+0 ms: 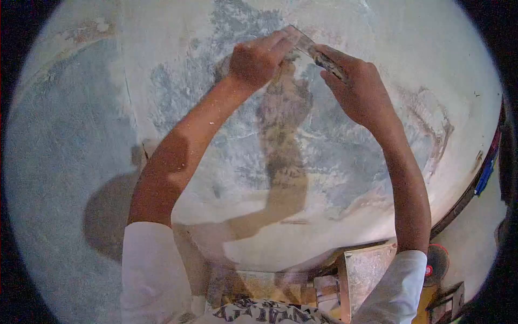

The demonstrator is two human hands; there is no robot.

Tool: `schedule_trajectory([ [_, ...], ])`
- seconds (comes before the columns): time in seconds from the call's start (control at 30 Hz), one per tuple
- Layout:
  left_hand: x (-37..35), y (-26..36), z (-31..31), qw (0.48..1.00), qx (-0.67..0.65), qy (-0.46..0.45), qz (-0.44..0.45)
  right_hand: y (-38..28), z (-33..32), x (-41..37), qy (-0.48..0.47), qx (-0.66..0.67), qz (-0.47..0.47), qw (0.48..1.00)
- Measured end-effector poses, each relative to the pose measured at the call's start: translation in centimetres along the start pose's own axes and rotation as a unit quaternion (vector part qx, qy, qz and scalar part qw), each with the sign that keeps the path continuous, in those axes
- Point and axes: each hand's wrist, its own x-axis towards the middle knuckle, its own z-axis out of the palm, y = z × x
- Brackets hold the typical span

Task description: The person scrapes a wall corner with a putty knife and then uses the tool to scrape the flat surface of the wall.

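Observation:
Both arms are raised against a patchy grey and off-white wall (243,146). My right hand (359,86) is wrapped round the handle of a flat scraper (303,41), whose blade lies at the wall. My left hand (260,60) has its fingers stretched toward the blade, with the fingertips on or beside its upper left corner. Whether those fingers press on the blade or on the wall is hard to tell. Rough, darker patches show around both hands, and shadows of the arms fall on the wall between them.
Below the wall, at the lower right, are a wooden board (369,270) and a round black and red object (437,263). A blue object (484,177) hangs near the right edge. A dark curved edge borders the wall there.

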Motion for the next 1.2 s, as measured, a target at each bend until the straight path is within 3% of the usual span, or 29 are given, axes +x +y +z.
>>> schedule_trajectory([
  [0.07,-0.4,0.0,0.5,1.0,0.004,0.002,0.002,-0.1,-0.5,0.2,-0.017,0.022,0.009,1.0],
  [0.17,0.1,-0.1,-0.3,1.0,-0.004,-0.006,-0.014,0.8,0.4,1.0,0.053,-0.017,-0.078,0.995],
  [0.37,-0.2,-0.6,0.8,0.999,-0.005,0.032,0.017,0.3,-0.1,0.1,0.026,-0.021,-0.039,0.999],
  [0.47,-0.1,-0.6,0.1,1.0,0.005,-0.003,-0.004,0.6,0.2,1.0,0.032,-0.015,-0.064,0.997],
  [0.67,0.1,-0.1,0.4,0.999,-0.028,0.04,0.002,1.0,-0.2,0.5,0.023,-0.001,-0.057,0.998],
  [0.77,0.0,-0.1,0.2,1.0,-0.009,0.017,0.007,1.4,0.0,1.2,0.05,-0.02,-0.096,0.994],
  [0.87,0.5,0.1,-0.7,1.0,0.012,-0.015,-0.02,0.1,-0.3,1.0,0.015,-0.038,-0.038,0.998],
  [1.07,-0.1,-0.6,0.6,1.0,0.019,0.012,0.015,1.4,0.3,0.8,0.021,0.003,-0.056,0.998],
  [1.17,0.5,-1.0,-1.1,0.995,0.041,-0.058,-0.068,-0.1,1.3,2.2,0.031,-0.019,-0.05,0.998],
  [1.2,0.4,-1.2,-1.0,0.997,0.04,-0.037,-0.053,-0.2,1.1,2.2,0.027,-0.025,-0.049,0.998],
])
